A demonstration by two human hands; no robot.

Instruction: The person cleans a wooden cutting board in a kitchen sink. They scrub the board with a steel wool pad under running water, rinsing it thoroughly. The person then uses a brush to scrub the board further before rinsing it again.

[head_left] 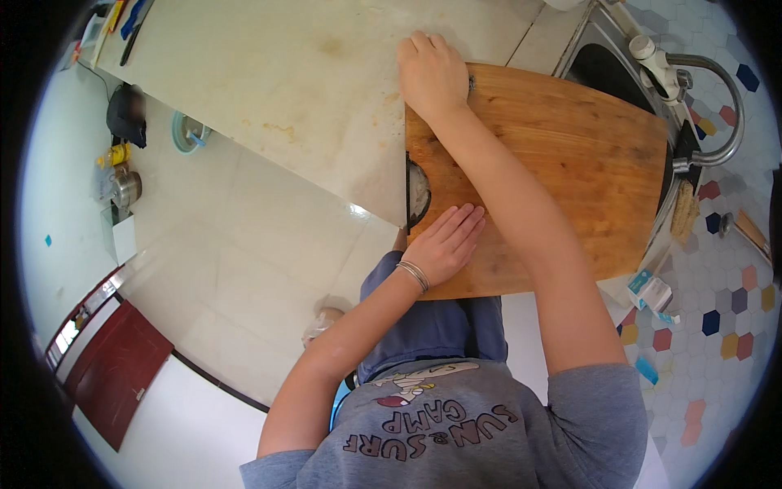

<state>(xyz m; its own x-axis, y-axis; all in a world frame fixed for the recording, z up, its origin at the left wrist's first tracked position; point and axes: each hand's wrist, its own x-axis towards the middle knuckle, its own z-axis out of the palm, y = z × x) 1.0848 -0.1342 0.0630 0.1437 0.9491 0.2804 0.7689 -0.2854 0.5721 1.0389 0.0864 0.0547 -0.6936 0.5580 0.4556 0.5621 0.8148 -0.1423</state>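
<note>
While both arms reach out, left hand (444, 244) flat, right hand (430, 75) grip curled on cutting board (562, 155) corner.

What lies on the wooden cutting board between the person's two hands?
In the head view, the stretch of cutting board between the left hand and the right hand is bare wood; only the right forearm crosses above it.

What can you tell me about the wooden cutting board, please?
The wooden cutting board is a large, warm-brown slab with visible grain and rounded corners. It lies flat on the pale countertop, reaching over the sink. The left hand lies flat on its near edge; the right hand presses its far corner.
</note>
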